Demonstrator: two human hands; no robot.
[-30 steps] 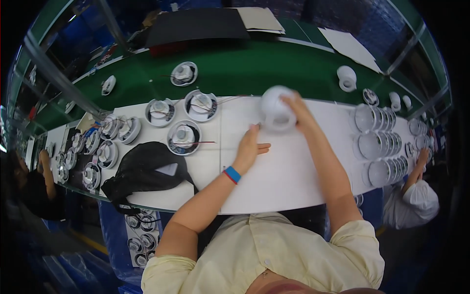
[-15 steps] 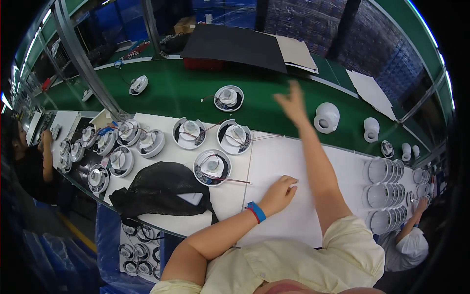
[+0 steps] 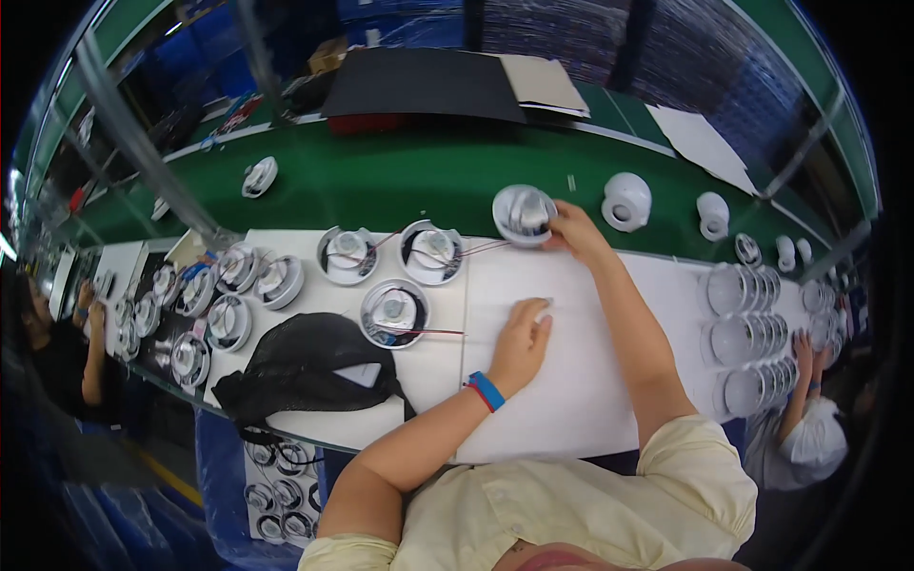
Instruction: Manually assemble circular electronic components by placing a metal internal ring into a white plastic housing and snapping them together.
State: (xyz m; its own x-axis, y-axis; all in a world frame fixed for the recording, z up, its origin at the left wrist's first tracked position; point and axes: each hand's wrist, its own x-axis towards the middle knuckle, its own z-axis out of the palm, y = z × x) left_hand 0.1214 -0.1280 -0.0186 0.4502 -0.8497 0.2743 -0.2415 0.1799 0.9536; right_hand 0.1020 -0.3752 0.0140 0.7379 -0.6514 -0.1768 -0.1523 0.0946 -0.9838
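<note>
My right hand (image 3: pixel 574 231) grips the rim of a white bowl-shaped lamp housing (image 3: pixel 519 228) with a wired part inside, at the near edge of the green conveyor belt (image 3: pixel 381 186). My left hand (image 3: pixel 521 344), a blue and red band on its wrist, is above the white tabletop (image 3: pixel 571 390) with fingers drawn together. Something small and pale shows at its fingertips, too small to name. To its left stand similar housings, one (image 3: pixel 395 314) with a red lead stretched toward the hand, two more (image 3: pixel 431 251) behind it.
A black mesh bag (image 3: pixel 305 366) lies at front left, several more housings (image 3: pixel 228 322) beyond it. White shells (image 3: pixel 626 202) stand on the belt; clear-looking covers (image 3: pixel 743 340) are stacked at right. Co-workers (image 3: pixel 800 443) work at both sides. A black board (image 3: pixel 419 88) lies behind the belt.
My right hand has come back from over the belt and taken hold of the housing that was on the belt, now further right. My left hand has shifted slightly left and away from me.
</note>
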